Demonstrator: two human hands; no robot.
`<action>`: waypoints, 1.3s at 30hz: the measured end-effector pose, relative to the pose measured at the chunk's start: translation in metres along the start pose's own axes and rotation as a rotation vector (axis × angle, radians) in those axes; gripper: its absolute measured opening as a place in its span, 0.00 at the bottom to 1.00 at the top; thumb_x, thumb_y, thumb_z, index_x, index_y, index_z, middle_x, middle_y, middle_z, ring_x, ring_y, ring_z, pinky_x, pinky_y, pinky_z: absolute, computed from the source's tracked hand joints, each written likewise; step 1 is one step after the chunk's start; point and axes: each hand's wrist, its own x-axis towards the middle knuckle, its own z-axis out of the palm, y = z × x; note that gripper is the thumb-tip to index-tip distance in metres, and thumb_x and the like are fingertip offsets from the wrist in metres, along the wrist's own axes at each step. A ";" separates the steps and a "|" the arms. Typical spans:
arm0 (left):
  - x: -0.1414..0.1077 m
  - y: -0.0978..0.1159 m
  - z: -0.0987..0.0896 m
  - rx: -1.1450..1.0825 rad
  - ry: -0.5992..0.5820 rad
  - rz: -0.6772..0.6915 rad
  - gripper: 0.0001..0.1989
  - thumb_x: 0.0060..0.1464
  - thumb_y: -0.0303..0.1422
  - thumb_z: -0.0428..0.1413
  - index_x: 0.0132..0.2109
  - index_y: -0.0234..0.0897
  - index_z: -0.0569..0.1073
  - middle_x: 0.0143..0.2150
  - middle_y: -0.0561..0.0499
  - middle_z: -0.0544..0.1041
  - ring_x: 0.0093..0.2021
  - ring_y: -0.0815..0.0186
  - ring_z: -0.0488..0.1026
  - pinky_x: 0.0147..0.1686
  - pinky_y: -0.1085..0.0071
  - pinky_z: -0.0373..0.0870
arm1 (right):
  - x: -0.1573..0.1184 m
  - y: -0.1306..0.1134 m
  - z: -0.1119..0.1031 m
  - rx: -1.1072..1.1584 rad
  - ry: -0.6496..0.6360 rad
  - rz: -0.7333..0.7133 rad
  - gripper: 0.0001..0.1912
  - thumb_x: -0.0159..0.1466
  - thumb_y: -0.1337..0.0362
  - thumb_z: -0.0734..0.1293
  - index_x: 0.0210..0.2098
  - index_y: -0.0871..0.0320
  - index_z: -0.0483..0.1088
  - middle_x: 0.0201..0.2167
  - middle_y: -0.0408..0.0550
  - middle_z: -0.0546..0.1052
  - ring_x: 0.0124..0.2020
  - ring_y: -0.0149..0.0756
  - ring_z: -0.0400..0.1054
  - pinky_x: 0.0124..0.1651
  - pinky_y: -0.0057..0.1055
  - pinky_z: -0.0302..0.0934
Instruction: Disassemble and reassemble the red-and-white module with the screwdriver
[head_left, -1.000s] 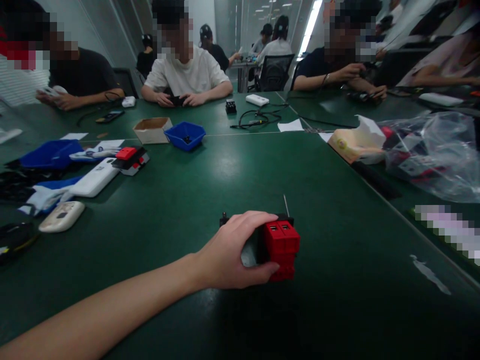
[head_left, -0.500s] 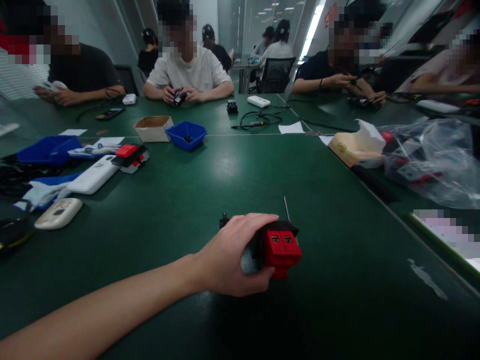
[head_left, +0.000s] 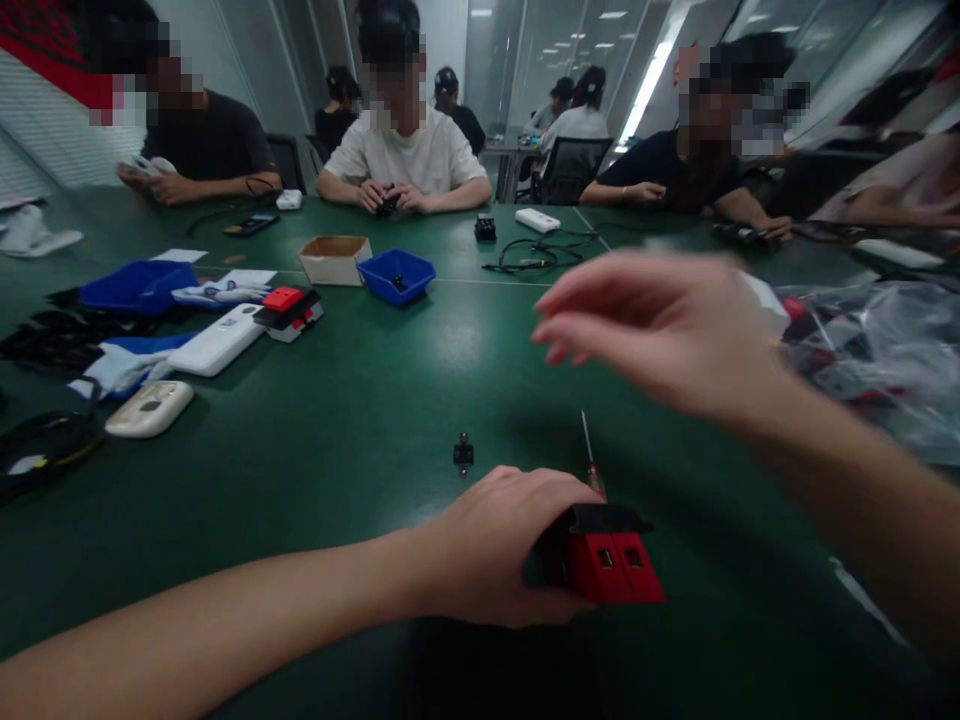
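My left hand [head_left: 502,550] is closed around a red-and-black block [head_left: 619,565] with two small rectangular openings in its red face. The fingers lie over its top and the thumb presses below, hiding its left part. Raised above the table to the right, my right hand [head_left: 660,330] is slightly smeared by motion. Its fingers are loosely curved, with a gap to the thumb and nothing visible in them. Just beyond the block lies a screwdriver [head_left: 591,460], its handle partly hidden. A small black part [head_left: 463,455] with a stud at each end rests beyond my left hand.
A blue bin [head_left: 397,278] and a cardboard box [head_left: 335,262] stand farther back. At left are another red-and-black block [head_left: 289,312], a white case [head_left: 217,340] and a cream-coloured device [head_left: 150,408]. A clear plastic bag [head_left: 885,350] lies at right. Several people sit across the table.
My right hand has come into view from the right. The left hand has shifted slightly right and lower in view with the block, and the small black part now shows fully.
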 end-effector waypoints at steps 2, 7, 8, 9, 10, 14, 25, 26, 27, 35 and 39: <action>0.000 0.001 0.004 -0.044 0.011 -0.014 0.34 0.52 0.37 0.67 0.64 0.38 0.67 0.61 0.40 0.78 0.60 0.48 0.77 0.60 0.51 0.73 | 0.006 0.009 0.021 0.046 -0.249 -0.095 0.16 0.71 0.63 0.70 0.57 0.56 0.74 0.54 0.51 0.78 0.49 0.38 0.76 0.54 0.39 0.73; -0.002 -0.001 -0.001 -0.138 0.027 0.011 0.31 0.51 0.35 0.66 0.61 0.37 0.69 0.56 0.40 0.80 0.52 0.52 0.80 0.53 0.58 0.76 | 0.010 0.032 0.080 -0.029 -0.592 -0.192 0.15 0.72 0.67 0.68 0.58 0.57 0.75 0.59 0.53 0.74 0.59 0.41 0.69 0.64 0.40 0.64; -0.002 -0.001 -0.003 -0.153 0.029 0.012 0.31 0.52 0.36 0.66 0.61 0.36 0.68 0.55 0.40 0.80 0.50 0.53 0.80 0.51 0.58 0.76 | 0.009 0.035 0.086 -0.042 -0.586 -0.191 0.13 0.72 0.66 0.68 0.55 0.57 0.77 0.56 0.53 0.74 0.57 0.41 0.69 0.62 0.40 0.65; -0.003 -0.002 -0.005 -0.172 0.040 0.015 0.30 0.53 0.36 0.66 0.61 0.36 0.68 0.53 0.41 0.81 0.49 0.54 0.80 0.50 0.58 0.76 | 0.009 0.038 0.089 -0.053 -0.578 -0.191 0.12 0.73 0.64 0.68 0.54 0.57 0.77 0.54 0.53 0.75 0.55 0.40 0.70 0.60 0.40 0.66; -0.003 -0.002 -0.006 -0.198 0.053 0.013 0.29 0.53 0.36 0.66 0.60 0.35 0.68 0.51 0.41 0.81 0.48 0.55 0.79 0.49 0.59 0.76 | 0.008 0.041 0.091 -0.058 -0.569 -0.187 0.11 0.73 0.63 0.68 0.53 0.57 0.78 0.53 0.52 0.75 0.53 0.40 0.71 0.59 0.39 0.67; -0.005 -0.002 -0.007 -0.484 0.151 -0.086 0.25 0.58 0.37 0.64 0.59 0.35 0.67 0.47 0.43 0.78 0.43 0.60 0.76 0.42 0.65 0.75 | -0.002 0.051 0.086 -0.127 -0.516 -0.161 0.08 0.72 0.63 0.69 0.49 0.57 0.77 0.48 0.52 0.76 0.51 0.40 0.71 0.55 0.39 0.69; 0.005 -0.011 -0.008 -1.019 0.413 -0.407 0.29 0.50 0.40 0.73 0.53 0.38 0.69 0.42 0.50 0.76 0.40 0.65 0.75 0.41 0.69 0.74 | -0.056 0.059 0.053 -0.388 -0.243 -0.073 0.09 0.72 0.72 0.62 0.42 0.61 0.75 0.38 0.55 0.78 0.37 0.42 0.74 0.41 0.38 0.72; 0.005 -0.011 -0.009 -1.025 0.402 -0.435 0.30 0.50 0.40 0.73 0.54 0.38 0.68 0.41 0.50 0.76 0.39 0.65 0.75 0.38 0.70 0.74 | -0.060 0.057 0.050 -0.387 -0.214 -0.079 0.09 0.72 0.71 0.62 0.44 0.61 0.75 0.38 0.55 0.78 0.37 0.42 0.74 0.40 0.38 0.72; 0.005 -0.011 -0.009 -1.034 0.394 -0.454 0.30 0.51 0.40 0.72 0.55 0.38 0.68 0.41 0.50 0.77 0.38 0.64 0.76 0.35 0.71 0.74 | -0.065 0.055 0.046 -0.380 -0.174 -0.085 0.09 0.72 0.71 0.62 0.45 0.61 0.74 0.38 0.55 0.79 0.37 0.42 0.75 0.40 0.37 0.72; 0.008 -0.005 -0.009 -0.913 0.437 -0.415 0.32 0.49 0.30 0.72 0.57 0.39 0.67 0.52 0.46 0.76 0.48 0.60 0.79 0.47 0.64 0.78 | -0.091 0.022 0.027 -0.140 0.390 -0.006 0.10 0.70 0.69 0.68 0.47 0.50 0.78 0.41 0.47 0.83 0.38 0.43 0.79 0.41 0.39 0.74; 0.009 -0.007 -0.006 -0.860 0.479 -0.369 0.39 0.45 0.29 0.74 0.61 0.41 0.65 0.57 0.45 0.75 0.55 0.55 0.77 0.54 0.60 0.78 | -0.092 0.005 0.039 -0.058 0.318 -0.181 0.13 0.67 0.74 0.70 0.48 0.52 0.78 0.39 0.46 0.84 0.37 0.39 0.81 0.42 0.34 0.76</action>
